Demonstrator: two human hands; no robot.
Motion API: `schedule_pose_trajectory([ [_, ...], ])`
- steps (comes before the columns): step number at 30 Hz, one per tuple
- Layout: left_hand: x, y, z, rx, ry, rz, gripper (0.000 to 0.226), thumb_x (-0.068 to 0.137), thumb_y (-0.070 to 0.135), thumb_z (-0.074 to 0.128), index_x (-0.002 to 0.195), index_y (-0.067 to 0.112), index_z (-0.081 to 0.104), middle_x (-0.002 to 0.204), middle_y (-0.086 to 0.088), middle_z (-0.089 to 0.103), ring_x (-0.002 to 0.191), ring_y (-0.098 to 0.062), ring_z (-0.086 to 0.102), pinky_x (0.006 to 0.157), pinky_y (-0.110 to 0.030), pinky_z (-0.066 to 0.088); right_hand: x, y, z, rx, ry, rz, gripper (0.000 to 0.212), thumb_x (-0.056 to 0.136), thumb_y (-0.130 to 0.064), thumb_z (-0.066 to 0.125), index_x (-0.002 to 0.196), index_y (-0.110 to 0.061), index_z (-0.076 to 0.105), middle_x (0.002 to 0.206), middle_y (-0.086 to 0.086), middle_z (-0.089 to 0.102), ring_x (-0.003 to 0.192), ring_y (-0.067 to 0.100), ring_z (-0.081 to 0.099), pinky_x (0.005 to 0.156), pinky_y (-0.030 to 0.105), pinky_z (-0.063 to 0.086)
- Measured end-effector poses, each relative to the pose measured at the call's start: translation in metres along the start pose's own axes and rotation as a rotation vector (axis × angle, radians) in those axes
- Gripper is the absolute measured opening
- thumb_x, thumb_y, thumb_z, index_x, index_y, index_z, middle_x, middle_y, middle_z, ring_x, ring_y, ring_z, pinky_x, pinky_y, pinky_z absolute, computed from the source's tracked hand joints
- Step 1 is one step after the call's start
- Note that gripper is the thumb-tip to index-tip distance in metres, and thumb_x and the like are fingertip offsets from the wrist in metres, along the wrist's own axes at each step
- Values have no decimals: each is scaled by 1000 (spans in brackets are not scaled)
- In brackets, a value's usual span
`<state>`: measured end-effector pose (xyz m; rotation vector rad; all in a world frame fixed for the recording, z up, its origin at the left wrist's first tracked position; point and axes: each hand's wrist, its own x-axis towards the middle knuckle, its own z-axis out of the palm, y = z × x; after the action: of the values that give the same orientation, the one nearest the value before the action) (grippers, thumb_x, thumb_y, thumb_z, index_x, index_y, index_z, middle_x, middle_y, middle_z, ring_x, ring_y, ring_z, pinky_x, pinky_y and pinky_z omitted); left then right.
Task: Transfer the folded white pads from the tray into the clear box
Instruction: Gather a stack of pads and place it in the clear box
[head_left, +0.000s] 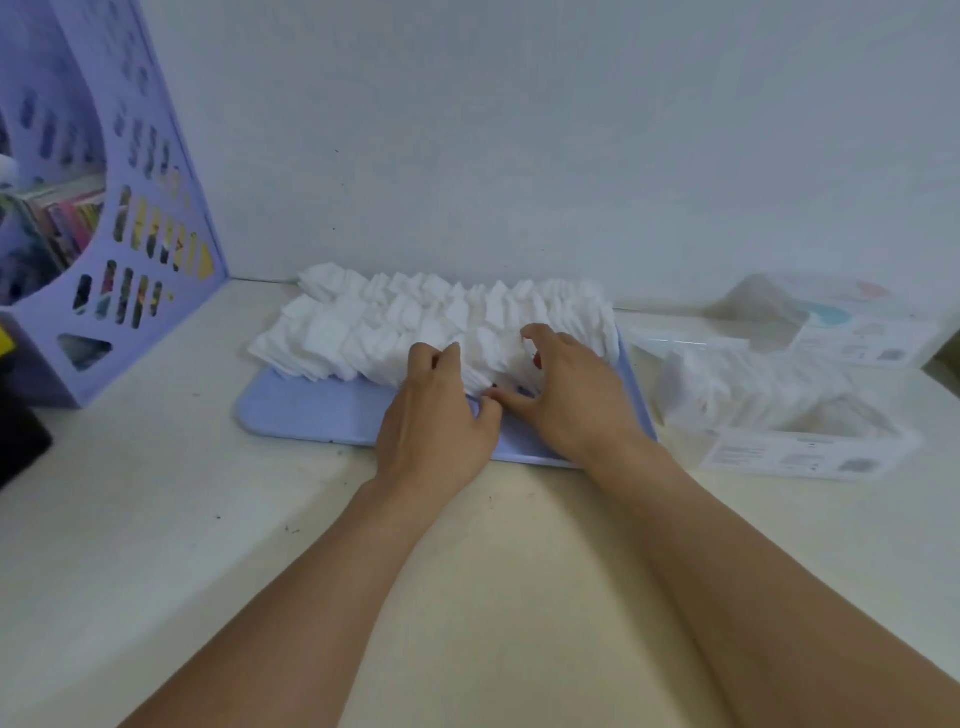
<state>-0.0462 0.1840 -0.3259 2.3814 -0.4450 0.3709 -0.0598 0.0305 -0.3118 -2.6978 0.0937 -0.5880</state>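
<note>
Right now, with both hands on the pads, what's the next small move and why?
Probably squeeze the batch together and lift it: the left hand and right hand bracket a clump of white pads on the blue tray, and the clear box sits to the right.

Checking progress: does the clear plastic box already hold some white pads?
Yes, a row of white pads already stands inside the clear plastic box.

Two hands, left (434, 410) and right (563, 395), at centre. One blue tray (311, 410). Folded white pads (363, 332): several dozen, too many to count exactly. One clear box (779, 410) at three o'clock. One purple file rack (156, 218) at ten o'clock.
</note>
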Motion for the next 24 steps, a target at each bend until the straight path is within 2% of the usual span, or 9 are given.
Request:
schedule_pose_trajectory([
  [2,2,-2,-1,-19,-4,-13,57,93,32,60,146,16,46,132,-1,43,104,-23,60,80,-33,49,3,-3,1,-73,5,-34,71,85,-61,65,140,-22,44,112,3,64,103,24,63,78,41,53],
  [4,2,-4,-1,-9,-34,11,54,91,32,60,144,23,50,126,4,42,95,-19,58,76,-30,46,4,-5,2,-106,-13,-63,70,87,-59,64,143,-22,42,113,3,65,104,24,63,75,37,50],
  [6,1,-4,-1,26,-70,46,54,91,33,60,144,31,50,118,7,37,84,-15,51,70,-28,42,5,-6,1,-94,-24,-78,68,89,-54,65,146,-25,41,115,4,65,106,24,64,72,35,46],
  [9,1,-4,-1,58,-97,67,55,91,33,60,145,35,48,113,8,33,81,-13,50,67,-27,41,4,-4,1,-82,-51,-82,62,92,-43,64,148,-30,40,117,6,63,105,27,64,71,36,49],
  [12,0,-3,-2,74,-109,63,55,91,32,59,145,36,47,114,9,33,82,-14,52,66,-27,40,6,-7,4,-119,-43,-81,46,92,-36,59,136,-26,49,106,6,58,93,29,64,59,35,46],
  [15,0,-3,-2,74,-104,62,53,91,33,59,143,36,48,115,9,35,82,-15,53,66,-28,40,12,-11,6,-182,-39,-72,29,92,-33,54,119,-20,53,93,2,49,80,28,60,49,30,28],
  [18,-1,-4,-3,65,-102,55,53,91,34,59,143,35,45,124,6,40,84,-19,56,67,-31,43,11,-7,5,-95,-21,-50,23,93,-29,52,112,-18,56,91,2,53,79,28,59,54,34,37],
  [21,-2,-4,-2,58,-84,67,58,91,33,59,145,34,39,128,5,42,88,-20,58,68,-32,43,7,0,0,130,53,-8,22,91,-19,53,112,-14,60,95,8,62,84,30,60,70,44,50],
  [24,0,-8,-4,38,-67,48,62,92,32,60,149,28,36,131,3,43,101,-21,59,75,-35,46,7,8,-3,194,56,2,30,92,-16,53,121,-16,61,97,7,65,85,27,60,72,38,46],
])
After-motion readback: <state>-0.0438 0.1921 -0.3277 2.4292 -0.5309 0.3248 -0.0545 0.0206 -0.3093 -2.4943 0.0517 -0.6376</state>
